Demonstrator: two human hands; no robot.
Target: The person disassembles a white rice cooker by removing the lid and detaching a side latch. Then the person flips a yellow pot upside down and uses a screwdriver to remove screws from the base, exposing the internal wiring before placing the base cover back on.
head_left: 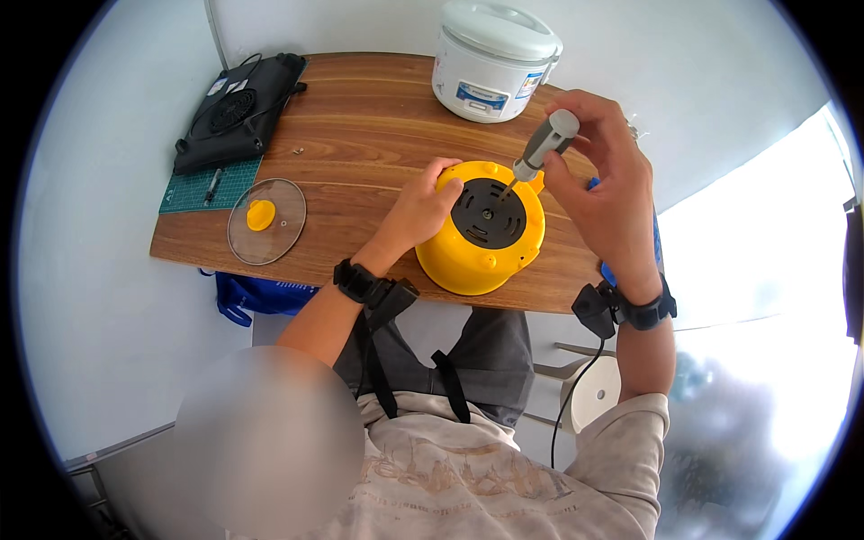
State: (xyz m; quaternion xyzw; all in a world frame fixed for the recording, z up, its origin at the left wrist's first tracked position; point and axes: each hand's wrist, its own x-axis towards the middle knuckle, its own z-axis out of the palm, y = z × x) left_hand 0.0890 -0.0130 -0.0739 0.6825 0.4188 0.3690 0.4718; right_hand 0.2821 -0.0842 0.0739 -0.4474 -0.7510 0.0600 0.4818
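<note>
A yellow electric pot (463, 265) lies bottom up near the table's front edge. Its round black base plate (504, 229) has slots and a screw spot at the centre. My left hand (423, 205) grips the pot's left side, with the thumb near the base plate. In my right hand (612, 180) is a screwdriver (547, 142) with a grey and white handle, held between thumb and fingers. Its shaft slants down to the left, and the tip is over the black plate, above the centre; whether it touches I cannot tell.
A white rice cooker (490, 76) stands at the back. Far left, a black appliance with a fan grille (232, 110) rests partly on a green cutting mat (202, 191), which holds a small dark pen-like tool (213, 185). A glass lid (279, 238) lies left of the pot. A stool (596, 396) stands below right.
</note>
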